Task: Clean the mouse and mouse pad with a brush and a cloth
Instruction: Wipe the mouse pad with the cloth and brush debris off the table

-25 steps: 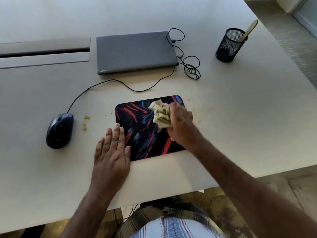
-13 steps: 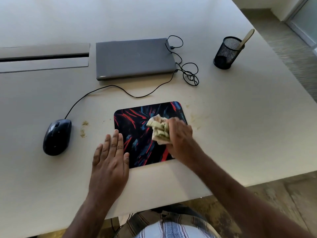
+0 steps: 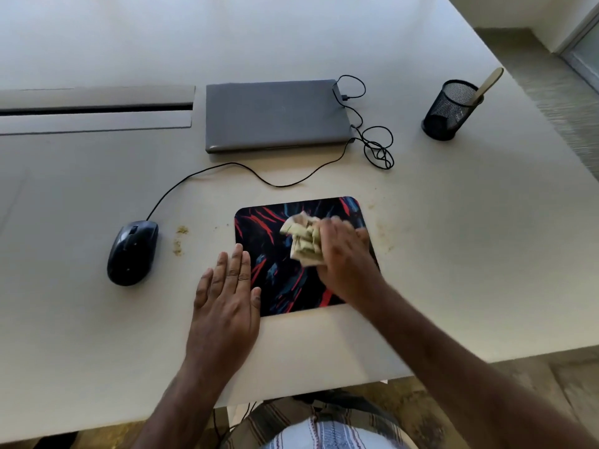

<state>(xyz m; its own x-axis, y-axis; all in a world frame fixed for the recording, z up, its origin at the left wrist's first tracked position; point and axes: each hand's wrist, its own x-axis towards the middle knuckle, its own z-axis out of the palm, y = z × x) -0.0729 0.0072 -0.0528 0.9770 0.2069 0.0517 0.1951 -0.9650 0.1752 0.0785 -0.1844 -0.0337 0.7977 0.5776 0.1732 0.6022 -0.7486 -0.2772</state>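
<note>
cloth point(image 3: 303, 239) under right hand point(image 3: 343, 254) nears mouse pad point(image 3: 278, 283) right edge.

From my remote feed, a broad off-white table point(image 3: 453, 254) fills nearly the whole view, its pale top lit evenly by soft daylight. A long recessed cable slot point(image 3: 94, 109) with a grey flap runs along the far left of the tabletop. Beyond the table's right edge I see grey textured flooring point(image 3: 557, 92) leading toward a metal-framed glass door or window point(image 3: 583, 43) in the upper right corner, beside a light wall. Below the near edge, a mottled brown-and-tan floor point(image 3: 486, 400) shows, worn and stained in patches.
</note>
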